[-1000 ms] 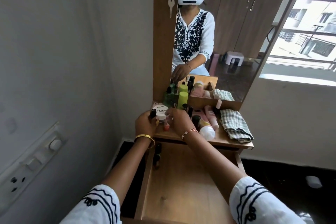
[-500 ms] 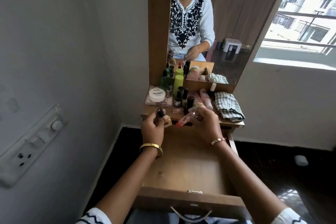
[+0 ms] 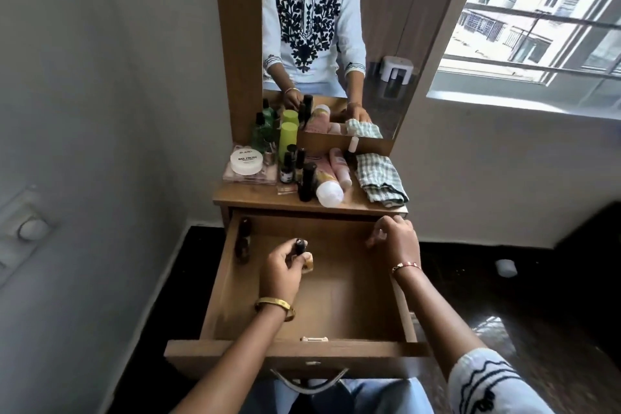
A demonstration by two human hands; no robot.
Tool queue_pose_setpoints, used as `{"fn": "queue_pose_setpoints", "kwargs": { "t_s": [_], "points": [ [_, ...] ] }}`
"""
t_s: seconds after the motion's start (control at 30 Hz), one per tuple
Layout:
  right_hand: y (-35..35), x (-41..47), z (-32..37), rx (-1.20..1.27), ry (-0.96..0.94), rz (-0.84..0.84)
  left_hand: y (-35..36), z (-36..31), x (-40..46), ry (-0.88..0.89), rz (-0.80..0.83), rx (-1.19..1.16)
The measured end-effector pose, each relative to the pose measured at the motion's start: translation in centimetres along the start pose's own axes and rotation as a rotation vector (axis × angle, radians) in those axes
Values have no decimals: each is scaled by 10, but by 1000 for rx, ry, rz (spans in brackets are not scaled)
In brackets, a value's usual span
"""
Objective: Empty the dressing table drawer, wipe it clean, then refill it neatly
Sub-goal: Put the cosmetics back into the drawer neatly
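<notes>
The wooden drawer [image 3: 336,299] is pulled out wide and mostly bare inside. Above its left half, my left hand [image 3: 280,270] grips a small beige nail polish bottle [image 3: 307,262] with a black cap. My right hand [image 3: 398,240] sits at the drawer's back right corner with fingers curled; I cannot see whether anything is in it. Two small dark bottles [image 3: 242,239] stand against the drawer's left wall. On the dressing table top [image 3: 242,200] are a white nail polish remover tub [image 3: 246,161], small black bottles [image 3: 306,181], pink tubes [image 3: 339,166] and a folded checked cloth [image 3: 381,180].
Green bottles [image 3: 289,136] stand at the back of the table top against the mirror [image 3: 379,27]. A grey wall with a switch board [image 3: 30,228] is close on the left. A window [image 3: 537,17] is at the right, over dark floor [image 3: 504,329].
Both hands came down from the table top into the drawer. The left still holds the small bottle. The right hand moved to the back right corner. The view tilted downward.
</notes>
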State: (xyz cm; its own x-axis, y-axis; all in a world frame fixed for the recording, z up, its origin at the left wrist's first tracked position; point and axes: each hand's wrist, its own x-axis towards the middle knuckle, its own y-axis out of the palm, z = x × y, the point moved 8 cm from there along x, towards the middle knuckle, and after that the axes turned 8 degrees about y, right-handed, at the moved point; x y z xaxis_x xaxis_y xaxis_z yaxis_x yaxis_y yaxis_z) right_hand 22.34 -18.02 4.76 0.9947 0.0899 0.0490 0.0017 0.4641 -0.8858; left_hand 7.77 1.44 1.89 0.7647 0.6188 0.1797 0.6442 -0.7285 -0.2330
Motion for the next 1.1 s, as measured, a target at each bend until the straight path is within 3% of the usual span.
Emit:
{"fn": "queue_pose_setpoints", "kwargs": {
  "t_s": [0.47,0.7,0.93,1.1],
  "points": [
    [22,13,2,-177,-28,-71,-2,14,4,-22,12,47],
    [10,3,7,24,-27,-103,-2,11,3,-24,22,65],
    [17,-56,62,322,-168,83,1,5,-2,-31,87,143],
    [30,-85,98,316,-257,190,2,-1,-4,16,156,199]
  ]
}}
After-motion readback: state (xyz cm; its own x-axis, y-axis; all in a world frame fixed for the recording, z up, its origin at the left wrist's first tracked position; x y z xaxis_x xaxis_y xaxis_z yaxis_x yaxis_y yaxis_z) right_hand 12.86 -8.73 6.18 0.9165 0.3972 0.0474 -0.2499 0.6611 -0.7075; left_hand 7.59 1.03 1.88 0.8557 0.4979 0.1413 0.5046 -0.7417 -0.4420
